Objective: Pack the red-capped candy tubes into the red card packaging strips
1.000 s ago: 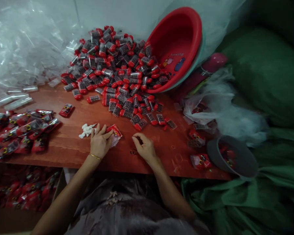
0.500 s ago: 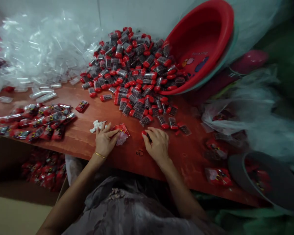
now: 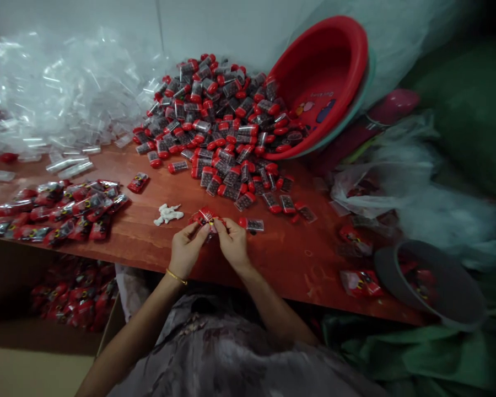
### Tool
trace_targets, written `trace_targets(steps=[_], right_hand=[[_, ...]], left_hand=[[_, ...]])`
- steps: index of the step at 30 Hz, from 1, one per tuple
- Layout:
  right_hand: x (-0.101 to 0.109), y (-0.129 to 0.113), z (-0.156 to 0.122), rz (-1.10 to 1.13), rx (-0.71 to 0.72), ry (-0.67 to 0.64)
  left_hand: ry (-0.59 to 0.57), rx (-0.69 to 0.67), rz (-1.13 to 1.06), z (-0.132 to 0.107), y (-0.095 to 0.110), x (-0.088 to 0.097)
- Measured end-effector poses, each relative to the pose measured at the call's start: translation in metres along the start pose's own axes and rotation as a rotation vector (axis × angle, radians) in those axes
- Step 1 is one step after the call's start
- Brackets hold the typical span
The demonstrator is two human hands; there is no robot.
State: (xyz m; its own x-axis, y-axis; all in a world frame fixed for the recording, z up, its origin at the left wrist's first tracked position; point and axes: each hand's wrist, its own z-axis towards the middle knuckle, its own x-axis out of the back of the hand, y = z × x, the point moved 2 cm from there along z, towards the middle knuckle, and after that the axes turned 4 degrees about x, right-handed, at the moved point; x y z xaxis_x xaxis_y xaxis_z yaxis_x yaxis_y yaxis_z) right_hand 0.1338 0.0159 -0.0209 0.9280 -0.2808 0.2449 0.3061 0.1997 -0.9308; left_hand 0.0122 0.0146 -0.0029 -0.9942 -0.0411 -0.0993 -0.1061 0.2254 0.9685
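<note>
Since the earlier frame, the right hand (image 3: 233, 245) has come across to join the left hand (image 3: 185, 251). Both pinch the small, glossy red printed packet (image 3: 207, 214) held between them. Its thin film could tear if the two pinches pull unevenly. The clear plastic container with a red end (image 3: 254, 225), just right of the right hand, might be knocked by a careless swing.
</note>
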Motion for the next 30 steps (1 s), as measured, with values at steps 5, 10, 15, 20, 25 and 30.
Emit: trace_targets(steps=[5,10,15,20,25,30], right_hand=[[-0.002,-0.002,-0.012,-0.073,0.090,0.006],[0.003,-0.004,-0.020,-0.052,0.102,-0.048],[0.059,0.007,-0.006,-0.386,0.286,-0.138],[0.110,0.049,0.008,-0.846,0.303,-0.280],[0.105,0.045,-0.014,-0.641,0.301,-0.215],[0.092,0.007,-0.050,-0.112,0.021,-0.246]], left_hand=[[0.033,0.305,-0.330,-0.008,-0.004,-0.007],[0.034,0.391,-0.393,-0.009,-0.001,-0.008],[0.016,0.440,-0.350,-0.006,0.001,-0.005],[-0.081,0.519,-0.353,-0.007,0.003,-0.010],[-0.093,0.563,-0.399,-0.011,0.002,-0.016],[-0.105,0.548,-0.405,-0.014,0.001,-0.014]])
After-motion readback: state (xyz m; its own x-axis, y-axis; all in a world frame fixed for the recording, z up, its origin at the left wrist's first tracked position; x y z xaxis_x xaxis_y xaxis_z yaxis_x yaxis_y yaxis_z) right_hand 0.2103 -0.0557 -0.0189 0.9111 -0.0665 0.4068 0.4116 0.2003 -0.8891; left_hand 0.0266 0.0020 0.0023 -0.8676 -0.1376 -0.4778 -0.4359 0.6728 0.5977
